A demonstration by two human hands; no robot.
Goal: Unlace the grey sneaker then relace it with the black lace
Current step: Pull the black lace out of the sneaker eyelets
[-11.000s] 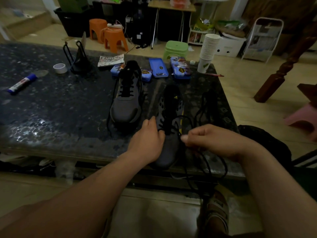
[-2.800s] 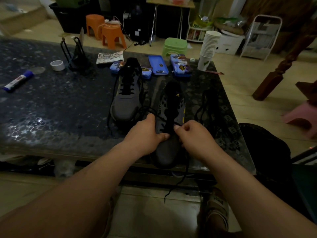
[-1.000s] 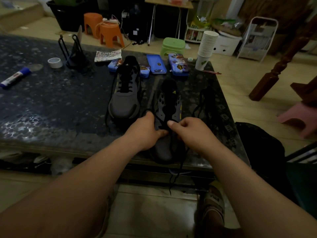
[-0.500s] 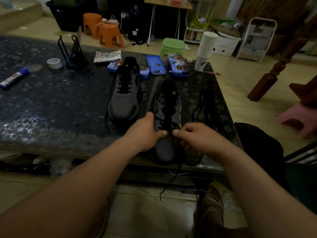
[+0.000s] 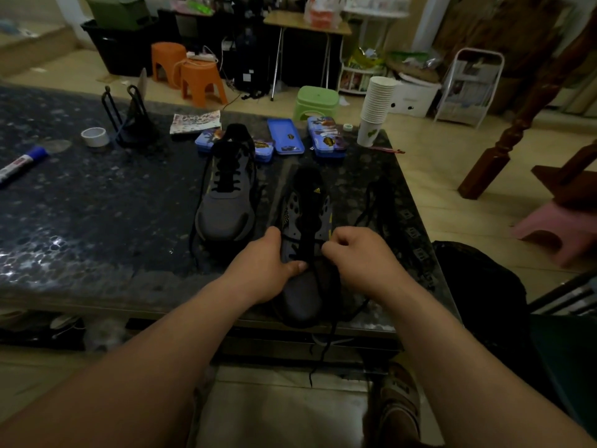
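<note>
My left hand [image 5: 261,266] grips the grey sneaker [image 5: 303,299], fingers curled over its left side and out of sight, while my thumb lies flat across the upper just below the lowest eyelets. My right hand [image 5: 360,258] is clenched beside the right row of eyelets, thumb and forefinger closed in a pinch on the black lace [image 5: 326,341]. The fingertips themselves are too dark to make out clearly. From that pinch the lace runs down past the toe and hangs over the near edge of the table [image 5: 97,205]. The sneaker stands on the table's near edge, toe toward me, its upper eyelets bare. The second sneaker [image 5: 226,202], fully laced, sits just beside it to the left. Another dark lace [image 5: 378,202] lies loose to the right.
</note>
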